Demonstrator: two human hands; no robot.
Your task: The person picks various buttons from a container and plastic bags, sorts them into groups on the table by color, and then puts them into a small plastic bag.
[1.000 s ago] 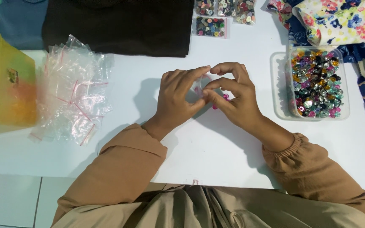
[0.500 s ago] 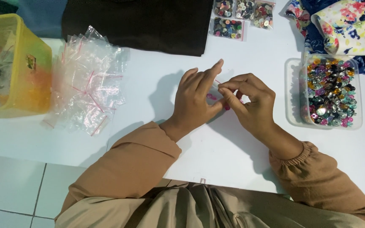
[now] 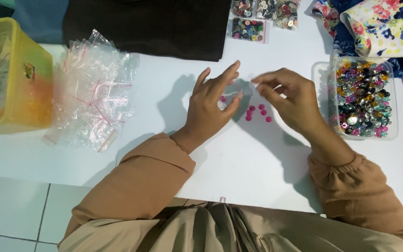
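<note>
A small clear plastic bag is pinched between the thumb and fingers of the left hand, apparently so that its mouth is presented toward the right hand; its long axis cannot be told, since it is nearly transparent. The right grip is closed to a fingertip pinch, though whether anything is held in it cannot be told. A few pink buttons are scattered on the white counter between both hands, within easy reach. A clear tub of mixed buttons is set just beside the right hand, and a heap of empty zip bags lies left.
</note>
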